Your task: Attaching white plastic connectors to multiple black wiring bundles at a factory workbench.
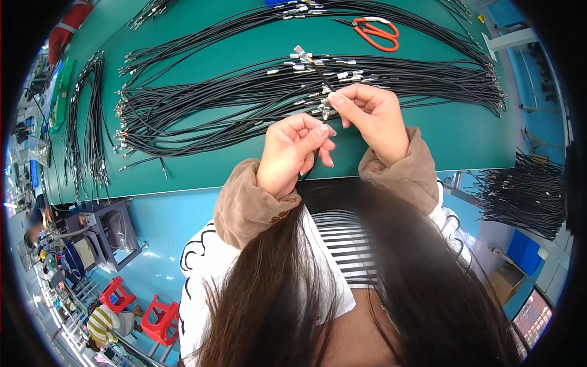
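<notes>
My left hand (299, 147) is closed in a pinch on a thin black cable, just below a small shiny connector (326, 112). Close by on the right, my right hand (373, 119) pinches a black cable (322, 76) between thumb and bent forefinger. That cable runs up and away to a silvery connector (299, 52) at its tip. Whether both hands hold one cable or two I cannot tell. Beneath and beyond them lies a wide bundle of black cables (226, 101) with bare metal connectors at the ends and white-silver pieces along the middle.
Red-handled cutters (382, 43) lie at the back right of the green table (244, 174). Another cable bundle (238, 25) stretches along the back, and a looped bunch (95, 116) lies at the left. Many cables (520, 196) hang at the right. Red stools (160, 321) stand behind on the left.
</notes>
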